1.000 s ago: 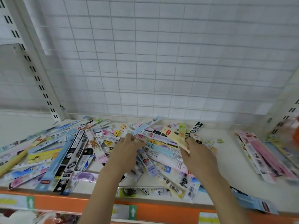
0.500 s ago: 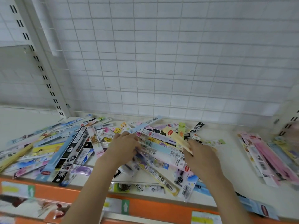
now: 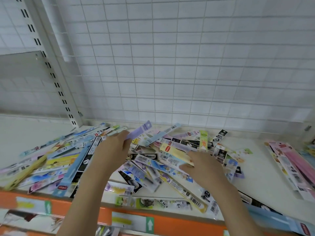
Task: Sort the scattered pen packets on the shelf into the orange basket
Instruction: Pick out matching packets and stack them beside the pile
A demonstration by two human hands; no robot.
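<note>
Lilac card stuck out past the fingers of my left hand (image 3: 113,147), which was curled round a purple packet (image 3: 139,132) and held it tilted above the heap of pen packets (image 3: 153,160) on the white shelf (image 3: 255,169). My forearm rose from the shelf's orange front edge (image 3: 170,223). My right hand (image 3: 202,166) lay knuckles-up on the heap just right of the left, thumb and fingers pinching the near end of a pale yellow packet (image 3: 175,153). A pink stack (image 3: 289,160) lay well apart at the shelf's right end. I could see no orange basket.
</note>
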